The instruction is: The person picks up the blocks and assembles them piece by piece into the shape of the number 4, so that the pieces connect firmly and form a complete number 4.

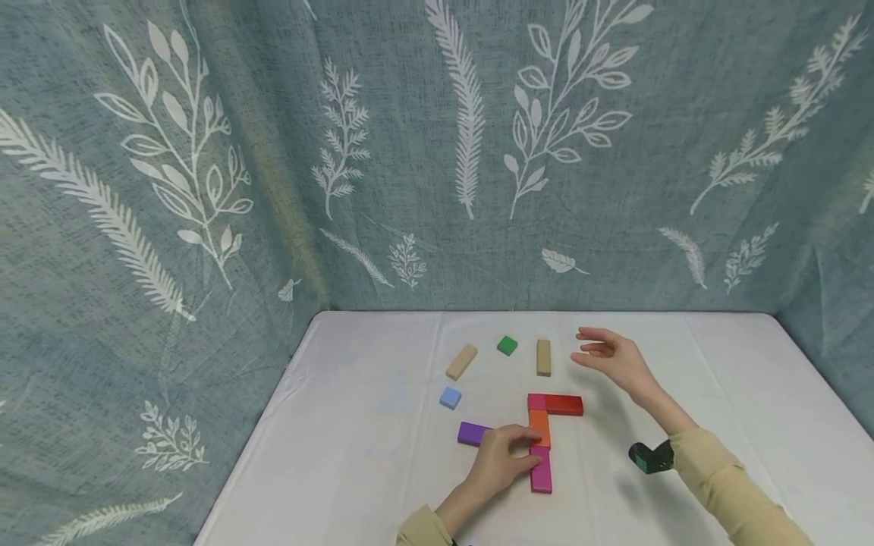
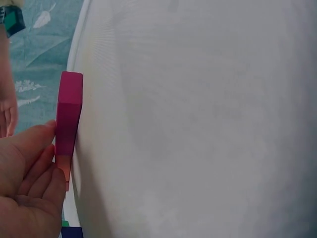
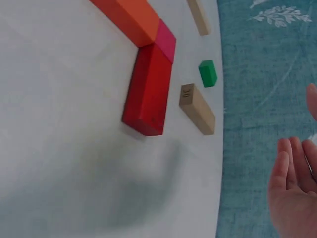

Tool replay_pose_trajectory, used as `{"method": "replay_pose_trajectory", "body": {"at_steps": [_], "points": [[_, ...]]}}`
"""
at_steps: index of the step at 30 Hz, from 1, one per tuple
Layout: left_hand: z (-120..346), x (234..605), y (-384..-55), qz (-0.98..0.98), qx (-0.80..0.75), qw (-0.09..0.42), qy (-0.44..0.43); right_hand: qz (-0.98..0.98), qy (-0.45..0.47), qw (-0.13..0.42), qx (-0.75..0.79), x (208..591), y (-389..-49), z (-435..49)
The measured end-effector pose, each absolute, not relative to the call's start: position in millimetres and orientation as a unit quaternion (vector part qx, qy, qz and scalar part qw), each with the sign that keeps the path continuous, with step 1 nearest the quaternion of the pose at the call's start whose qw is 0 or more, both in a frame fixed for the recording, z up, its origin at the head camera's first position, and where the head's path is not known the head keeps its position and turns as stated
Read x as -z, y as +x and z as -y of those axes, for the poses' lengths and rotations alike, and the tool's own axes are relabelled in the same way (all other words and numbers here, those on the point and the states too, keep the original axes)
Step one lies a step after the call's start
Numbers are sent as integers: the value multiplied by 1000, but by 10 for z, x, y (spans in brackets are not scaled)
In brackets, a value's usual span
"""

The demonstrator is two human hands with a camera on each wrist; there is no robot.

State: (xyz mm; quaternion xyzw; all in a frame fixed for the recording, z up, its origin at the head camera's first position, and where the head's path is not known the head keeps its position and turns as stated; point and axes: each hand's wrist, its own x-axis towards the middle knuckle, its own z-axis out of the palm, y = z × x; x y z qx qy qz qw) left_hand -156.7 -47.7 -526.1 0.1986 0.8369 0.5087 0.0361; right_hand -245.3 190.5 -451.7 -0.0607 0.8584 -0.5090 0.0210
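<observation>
My left hand (image 1: 501,458) is at the left side of a row of blocks. Its thumb lies at the magenta block (image 1: 541,479) and its fingertips at the orange block (image 1: 539,422), which stands end to end with the magenta one. The left wrist view shows thumb and fingers along the same side of the magenta block (image 2: 69,106). Beyond the orange block, a small pink block (image 1: 537,401) forms a corner with a red block (image 1: 564,406) to its right. My right hand (image 1: 617,362) hovers above the table's far right part, fingers apart and holding nothing.
A purple block (image 1: 471,433), partly behind my left hand, and a light blue block (image 1: 450,397) lie to the left. Farther back are two plain wooden blocks, left (image 1: 461,362) and right (image 1: 543,358), with a green block (image 1: 507,346) between. A patterned curtain (image 1: 410,152) hangs behind the table.
</observation>
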Motion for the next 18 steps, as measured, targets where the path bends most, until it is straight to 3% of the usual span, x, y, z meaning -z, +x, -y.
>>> {"method": "replay_pose_trajectory", "body": {"at_steps": [18], "points": [[506, 5187, -1509, -848, -492, 60, 186, -854, -50, 35, 516, 4474, -2620, -1735]]}}
